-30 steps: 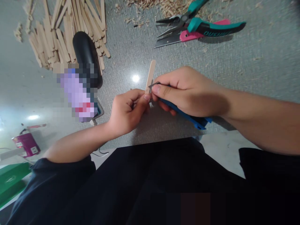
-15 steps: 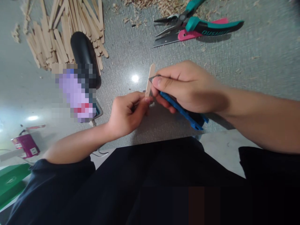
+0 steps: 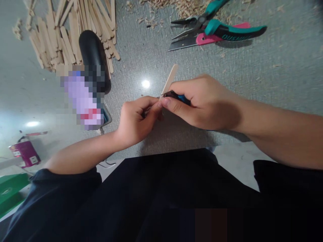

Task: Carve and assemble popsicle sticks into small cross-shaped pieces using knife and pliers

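Between the thumb and fingers of my left hand (image 3: pixel 137 119) is the lower end of a wooden craft stick (image 3: pixel 170 79), which slants up and to the right. My right hand (image 3: pixel 205 102) is closed around a blue utility knife (image 3: pixel 185 98). Only its dark front and a bit of blue handle show; the palm and fingers hide the rest. The knife's front end lies against the stick, close to my left fingertips. Both hands meet just above the table's near edge, thumbs almost touching.
Many craft sticks (image 3: pixel 68 43) lie piled at the upper left beside a black rounded case (image 3: pixel 92 55) and a blurred-out purple item (image 3: pixel 80 97). Green-handled pliers (image 3: pixel 202 22) rest over a pink-handled blade (image 3: pixel 204 39). Wood shavings (image 3: pixel 188 8) are scattered at the back.
My right hand has turned and come down the stick toward my left fingers, so the blue handle is mostly hidden. The stick now leans further right.
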Demonstrator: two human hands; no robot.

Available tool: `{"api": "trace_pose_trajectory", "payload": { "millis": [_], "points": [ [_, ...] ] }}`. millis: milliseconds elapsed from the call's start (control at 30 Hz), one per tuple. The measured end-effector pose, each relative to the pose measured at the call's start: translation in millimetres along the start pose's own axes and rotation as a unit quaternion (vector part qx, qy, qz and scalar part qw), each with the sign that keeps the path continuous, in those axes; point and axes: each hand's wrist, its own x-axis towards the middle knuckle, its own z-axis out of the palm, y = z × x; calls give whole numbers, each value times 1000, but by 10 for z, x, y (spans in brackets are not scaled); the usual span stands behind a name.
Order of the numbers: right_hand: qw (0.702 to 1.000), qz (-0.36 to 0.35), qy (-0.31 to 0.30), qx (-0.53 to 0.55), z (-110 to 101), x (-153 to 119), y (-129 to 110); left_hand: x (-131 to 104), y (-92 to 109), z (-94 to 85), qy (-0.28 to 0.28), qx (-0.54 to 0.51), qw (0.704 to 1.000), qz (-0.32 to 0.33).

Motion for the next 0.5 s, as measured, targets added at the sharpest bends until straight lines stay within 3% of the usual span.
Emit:
{"api": "trace_pose_trajectory", "payload": {
  "millis": [267, 400, 500],
  "points": [
    [997, -39, -5, -61, -15, 4, 80, -28, -12, -21, -38, 1, 999, 36],
    [1000, -15, -1, 4, -2, 17, 59, -38, -25, 8, -23, -14, 999, 25],
    [993, 7, -24, 117, 7, 19, 27, -26, -31, 20, -12, -40, 999, 8]
  ]
}}
